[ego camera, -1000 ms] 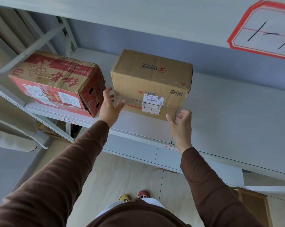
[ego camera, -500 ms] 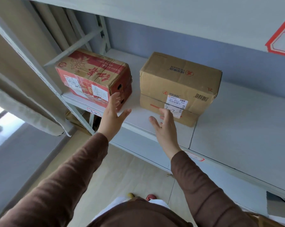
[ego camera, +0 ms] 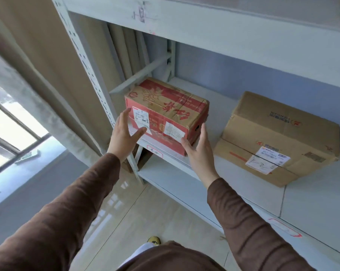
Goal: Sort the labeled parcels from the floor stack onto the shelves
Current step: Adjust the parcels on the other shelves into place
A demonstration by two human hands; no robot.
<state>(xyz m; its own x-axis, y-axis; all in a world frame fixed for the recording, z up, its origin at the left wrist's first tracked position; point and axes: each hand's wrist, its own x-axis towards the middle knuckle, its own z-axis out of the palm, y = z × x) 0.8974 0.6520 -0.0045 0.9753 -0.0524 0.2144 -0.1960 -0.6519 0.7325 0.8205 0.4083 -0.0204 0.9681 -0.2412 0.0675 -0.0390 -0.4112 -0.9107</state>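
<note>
Both hands shifted off the plain brown parcel and over to the red printed parcel, left of the brown one on the same shelf board. Left hand now at the red parcel's front-left corner, fingers spread wide, thumb out across a white label; right hand at its front-right corner, fingers straight, apparently touching the end face (contact not certain). Nothing gripped yet. Brown parcel left lying flat and square, handwritten label facing out, so that placement looks finished; probably next a nudge or straighten of the red one, which sits slightly skewed near the shelf edge.

Both parcels corrugated card, rectangular, taped seams, matte. Red one glossy-printed, creased on top, handle hole in the end face. Brown one softer, dented, lower part bulging out. Shelf painted metal, pale, smooth, perforated upright left of the red parcel. Floor stack not in view.
</note>
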